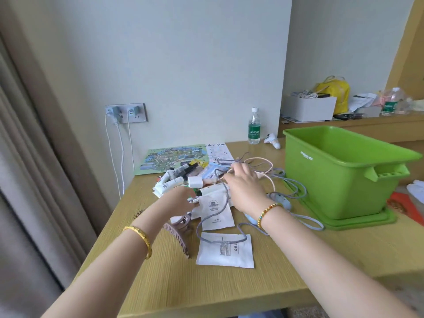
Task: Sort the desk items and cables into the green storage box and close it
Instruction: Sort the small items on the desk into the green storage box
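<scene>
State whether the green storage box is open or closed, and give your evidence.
Open: the green storage box shows its bare interior, standing on its lid.

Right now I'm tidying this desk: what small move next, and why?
Probably gather the cables under your right hand and lift them into the box. It stands open beside them, while they sprawl tangled over the desk.

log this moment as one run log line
phase: sorting start | left hand: pinching cable plug | right hand: reaching into cables | green box: open, on its lid
</scene>
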`<state>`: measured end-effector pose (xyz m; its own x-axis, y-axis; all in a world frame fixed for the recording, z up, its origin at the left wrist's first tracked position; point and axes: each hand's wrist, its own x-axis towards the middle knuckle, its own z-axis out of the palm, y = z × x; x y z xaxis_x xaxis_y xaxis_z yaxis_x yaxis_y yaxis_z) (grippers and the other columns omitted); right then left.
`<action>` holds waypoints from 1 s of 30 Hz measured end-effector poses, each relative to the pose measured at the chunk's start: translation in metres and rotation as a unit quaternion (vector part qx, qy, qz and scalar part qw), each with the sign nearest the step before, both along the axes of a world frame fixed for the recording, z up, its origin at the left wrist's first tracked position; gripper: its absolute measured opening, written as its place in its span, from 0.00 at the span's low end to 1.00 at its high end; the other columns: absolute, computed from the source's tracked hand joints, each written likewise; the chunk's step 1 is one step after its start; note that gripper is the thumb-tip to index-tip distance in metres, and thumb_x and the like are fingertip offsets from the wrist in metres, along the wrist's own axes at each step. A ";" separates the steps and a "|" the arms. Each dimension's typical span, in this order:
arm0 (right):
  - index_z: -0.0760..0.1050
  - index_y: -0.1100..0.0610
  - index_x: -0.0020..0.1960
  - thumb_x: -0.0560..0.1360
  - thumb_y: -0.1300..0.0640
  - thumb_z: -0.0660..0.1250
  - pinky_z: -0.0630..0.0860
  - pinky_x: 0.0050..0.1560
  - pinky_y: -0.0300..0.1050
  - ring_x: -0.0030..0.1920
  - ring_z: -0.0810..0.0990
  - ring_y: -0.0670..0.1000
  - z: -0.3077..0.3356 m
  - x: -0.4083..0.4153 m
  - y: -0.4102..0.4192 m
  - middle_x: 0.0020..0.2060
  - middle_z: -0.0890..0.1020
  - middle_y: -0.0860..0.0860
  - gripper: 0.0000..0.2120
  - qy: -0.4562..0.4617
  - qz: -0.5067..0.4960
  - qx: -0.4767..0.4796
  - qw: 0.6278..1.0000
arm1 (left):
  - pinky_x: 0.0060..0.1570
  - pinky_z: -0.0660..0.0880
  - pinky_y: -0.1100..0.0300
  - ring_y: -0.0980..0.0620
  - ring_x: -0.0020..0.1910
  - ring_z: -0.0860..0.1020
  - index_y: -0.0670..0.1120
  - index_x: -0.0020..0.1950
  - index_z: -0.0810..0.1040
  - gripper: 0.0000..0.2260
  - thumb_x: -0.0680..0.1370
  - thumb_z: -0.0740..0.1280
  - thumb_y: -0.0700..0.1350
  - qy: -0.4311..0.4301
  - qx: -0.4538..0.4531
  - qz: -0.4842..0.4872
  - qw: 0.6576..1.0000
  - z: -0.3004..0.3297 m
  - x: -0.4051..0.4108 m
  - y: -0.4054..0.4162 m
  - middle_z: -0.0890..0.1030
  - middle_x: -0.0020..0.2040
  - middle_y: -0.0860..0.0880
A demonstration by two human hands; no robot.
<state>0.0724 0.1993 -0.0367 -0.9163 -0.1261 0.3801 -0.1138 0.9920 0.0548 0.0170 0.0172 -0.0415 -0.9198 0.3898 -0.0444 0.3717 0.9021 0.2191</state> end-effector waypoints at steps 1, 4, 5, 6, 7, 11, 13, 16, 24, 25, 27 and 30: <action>0.71 0.57 0.62 0.71 0.70 0.57 0.58 0.68 0.52 0.69 0.59 0.58 -0.003 -0.002 -0.002 0.67 0.64 0.57 0.21 0.017 0.045 0.009 0.999 | 0.59 0.72 0.56 0.47 0.62 0.74 0.47 0.66 0.73 0.17 0.76 0.62 0.42 -0.003 0.000 0.001 1.000 -0.003 -0.001 -0.002 0.75 0.66 0.47; 0.70 0.58 0.66 0.76 0.65 0.58 0.53 0.71 0.51 0.72 0.57 0.55 -0.011 -0.007 -0.013 0.71 0.64 0.55 0.19 -0.068 0.152 -0.009 0.986 | 0.58 0.71 0.56 0.47 0.62 0.74 0.47 0.67 0.72 0.18 0.76 0.63 0.44 -0.007 -0.007 0.006 1.000 -0.009 -0.005 -0.001 0.75 0.66 0.47; 0.69 0.57 0.66 0.78 0.59 0.59 0.53 0.72 0.53 0.72 0.58 0.55 -0.014 -0.010 -0.017 0.71 0.65 0.54 0.17 -0.109 0.153 -0.013 0.982 | 0.58 0.71 0.56 0.47 0.62 0.73 0.47 0.67 0.71 0.19 0.76 0.63 0.44 -0.013 -0.016 0.007 1.000 -0.011 -0.006 0.001 0.74 0.66 0.47; 0.69 0.56 0.67 0.78 0.52 0.59 0.52 0.72 0.55 0.72 0.59 0.54 -0.018 -0.013 -0.020 0.70 0.66 0.54 0.19 -0.143 0.139 -0.006 0.980 | 0.59 0.71 0.56 0.46 0.63 0.73 0.47 0.68 0.71 0.20 0.76 0.64 0.45 -0.021 -0.029 0.006 0.999 -0.011 -0.007 0.003 0.74 0.67 0.47; 0.69 0.55 0.66 0.77 0.46 0.58 0.52 0.72 0.57 0.71 0.61 0.55 -0.021 -0.016 -0.023 0.69 0.68 0.53 0.21 -0.175 0.113 0.009 0.978 | 0.59 0.71 0.56 0.46 0.64 0.73 0.46 0.68 0.70 0.20 0.76 0.63 0.44 -0.029 -0.042 0.004 0.999 -0.011 -0.008 0.004 0.73 0.67 0.47; 0.70 0.56 0.63 0.74 0.43 0.62 0.55 0.68 0.62 0.64 0.70 0.57 -0.026 -0.021 -0.019 0.62 0.71 0.53 0.23 -0.257 0.030 0.039 0.965 | 0.60 0.71 0.54 0.45 0.64 0.72 0.45 0.68 0.71 0.20 0.76 0.60 0.36 -0.032 -0.070 -0.003 0.997 -0.011 -0.012 0.007 0.73 0.67 0.46; 0.66 0.58 0.67 0.75 0.47 0.63 0.53 0.69 0.64 0.67 0.67 0.58 -0.026 -0.022 -0.013 0.65 0.69 0.53 0.24 -0.267 0.014 0.058 0.962 | 0.56 0.74 0.54 0.44 0.60 0.75 0.45 0.66 0.74 0.20 0.75 0.59 0.35 -0.013 -0.069 0.000 0.998 -0.010 -0.011 0.007 0.76 0.64 0.45; 0.54 0.59 0.73 0.69 0.37 0.66 0.47 0.71 0.65 0.74 0.56 0.56 -0.027 -0.024 -0.006 0.74 0.57 0.52 0.43 -0.320 -0.002 0.056 0.946 | 0.52 0.75 0.55 0.44 0.55 0.78 0.42 0.58 0.79 0.13 0.76 0.63 0.44 -0.015 -0.052 -0.018 0.998 -0.009 -0.007 0.012 0.80 0.57 0.44; 0.58 0.60 0.71 0.77 0.53 0.54 0.42 0.74 0.59 0.71 0.64 0.54 -0.030 -0.020 -0.005 0.70 0.66 0.56 0.24 -0.232 0.051 0.013 0.971 | 0.48 0.73 0.55 0.44 0.50 0.76 0.41 0.56 0.77 0.14 0.74 0.61 0.45 -0.013 -0.151 -0.030 0.988 -0.013 -0.002 0.026 0.79 0.50 0.43; 0.63 0.60 0.67 0.77 0.57 0.52 0.45 0.74 0.58 0.66 0.70 0.55 -0.028 -0.019 -0.003 0.65 0.72 0.57 0.19 -0.199 0.055 -0.002 0.978 | 0.49 0.73 0.55 0.44 0.52 0.76 0.42 0.58 0.77 0.14 0.75 0.61 0.45 -0.005 -0.154 -0.030 0.988 -0.013 -0.002 0.027 0.79 0.52 0.44; 0.70 0.59 0.57 0.79 0.62 0.51 0.60 0.68 0.54 0.51 0.78 0.56 -0.024 -0.018 0.001 0.49 0.80 0.56 0.12 -0.119 0.058 -0.025 0.991 | 0.55 0.72 0.54 0.44 0.58 0.75 0.44 0.61 0.75 0.15 0.76 0.60 0.45 0.015 -0.162 -0.032 0.986 -0.014 -0.002 0.028 0.78 0.58 0.46; 0.71 0.59 0.45 0.81 0.58 0.50 0.65 0.35 0.46 0.35 0.74 0.56 -0.011 -0.015 0.005 0.35 0.75 0.56 0.13 -0.056 0.057 -0.136 0.988 | 0.46 0.72 0.55 0.43 0.51 0.77 0.43 0.53 0.78 0.11 0.78 0.57 0.41 0.040 -0.153 -0.031 0.987 -0.014 -0.003 0.030 0.80 0.50 0.44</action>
<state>0.0569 0.2046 -0.0480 -0.9404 -0.1377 0.3109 -0.2152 0.9489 -0.2306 0.0136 0.0467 -0.0550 -0.8996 0.4255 -0.0982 0.4340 0.8961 -0.0929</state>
